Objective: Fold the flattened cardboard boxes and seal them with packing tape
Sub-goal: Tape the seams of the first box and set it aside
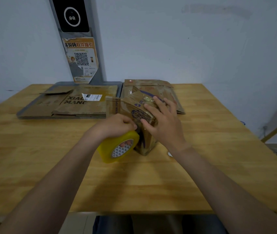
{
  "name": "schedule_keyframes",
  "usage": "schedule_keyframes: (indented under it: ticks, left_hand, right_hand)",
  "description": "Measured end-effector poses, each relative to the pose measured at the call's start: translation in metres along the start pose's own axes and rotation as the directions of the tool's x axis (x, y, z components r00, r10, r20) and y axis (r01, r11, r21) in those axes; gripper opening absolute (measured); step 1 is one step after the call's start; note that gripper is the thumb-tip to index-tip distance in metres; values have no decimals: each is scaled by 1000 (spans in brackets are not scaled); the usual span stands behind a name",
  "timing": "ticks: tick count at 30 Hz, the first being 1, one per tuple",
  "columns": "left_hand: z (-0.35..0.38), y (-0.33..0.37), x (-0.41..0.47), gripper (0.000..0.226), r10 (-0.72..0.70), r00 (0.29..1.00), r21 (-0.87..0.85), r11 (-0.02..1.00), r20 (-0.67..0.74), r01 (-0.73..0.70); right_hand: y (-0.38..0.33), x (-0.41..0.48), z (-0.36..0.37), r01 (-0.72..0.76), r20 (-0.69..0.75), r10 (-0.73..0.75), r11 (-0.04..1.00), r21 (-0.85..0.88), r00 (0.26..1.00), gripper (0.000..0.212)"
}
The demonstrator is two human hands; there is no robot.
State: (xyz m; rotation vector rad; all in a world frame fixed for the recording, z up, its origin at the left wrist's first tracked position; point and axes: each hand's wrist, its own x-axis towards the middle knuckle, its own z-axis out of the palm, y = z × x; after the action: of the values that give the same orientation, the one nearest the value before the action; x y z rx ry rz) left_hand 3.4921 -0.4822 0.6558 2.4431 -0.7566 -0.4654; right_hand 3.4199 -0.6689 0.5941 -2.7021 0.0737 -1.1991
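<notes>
Nearest us, our left hand (115, 124) curls round the yellow tape (117, 146), fingertips showing through its core, just beside the box (139, 112) standing mid-table (50, 157). Our right hand (163, 122) lies on the box's top, fingers straight and spread, pressing. We judge this box folded and partway sealed, since glossy tape already shows on it. Its purple print is too blurred to read. Beyond, unfolded flats (77, 105) wait on a grey tray (18, 114), one reading "XIAO MAN…" beside a white label (92, 97). A second pile (151, 85) lies to the right. Farthest off hangs an orange QR poster (82, 59) with Chinese writing.
</notes>
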Motion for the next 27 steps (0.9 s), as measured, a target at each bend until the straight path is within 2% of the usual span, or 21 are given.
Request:
schedule_keyframes:
  ticks: [2,4,6,8,9,11,12,13,15,17,18,19,21,22,25,27]
  left_hand:
    - [0,-3,-1,21,0,1000,-35,999,0,0]
    - [3,-5,-1,23,6,1000,-29,1000,-27,-7]
    - [7,-6,-2,21,18,999,-26,999,-44,-19]
    - [11,-7,-2,17,22,998,-31,999,-54,-24]
    - [12,-7,-2,16,22,998,-38,999,-60,-24]
    - [14,-5,-3,18,17,997,-65,998,-79,-22]
    - [15,-4,-3,18,19,996,-84,996,-90,-27]
    - [16,-2,-3,19,23,995,-101,994,-97,-33]
    - [18,1,-4,21,23,994,-115,993,-103,-35]
    - [19,4,-5,23,11,994,-111,994,-110,-23]
    - [19,4,-5,24,7,994,-114,993,-113,-20]
    - [20,4,-6,23,2,993,-120,993,-117,-16]
    - [21,5,-7,21,-12,991,-147,989,-131,-8]
    - [21,5,-7,19,-22,990,-167,986,-140,-2]
    - [19,3,-7,17,-66,985,-235,972,-161,26]
    - [17,1,-8,20,-92,982,-247,968,-167,48]
  right_hand:
    - [0,1,-1,6,23,-6,1000,2,1000,50]
    - [2,3,-5,-2,119,-4,999,48,993,59]
    - [5,7,-16,-84,198,37,968,235,980,69]
    - [11,5,-27,-159,119,120,897,412,986,64]
    - [15,1,-32,-176,43,174,886,430,984,56]
    - [28,-10,-39,-254,-13,271,916,311,963,39]
    - [35,-15,-43,-333,63,327,922,198,943,31]
    - [43,-20,-45,-411,198,391,908,73,899,27]
    - [58,-31,-47,-453,533,456,879,-146,713,23]
    - [66,-43,-45,-352,759,371,915,-200,534,25]
    - [66,-48,-42,-303,800,330,933,-195,502,24]
    - [66,-53,-39,-271,796,302,946,-180,524,22]
    - [65,-60,-33,-218,713,281,959,-182,642,22]
    - [64,-63,-29,-195,683,280,960,-201,674,23]
    - [63,-69,-23,-201,675,234,971,-129,700,33]
    - [64,-67,-26,-324,658,244,946,0,713,27]
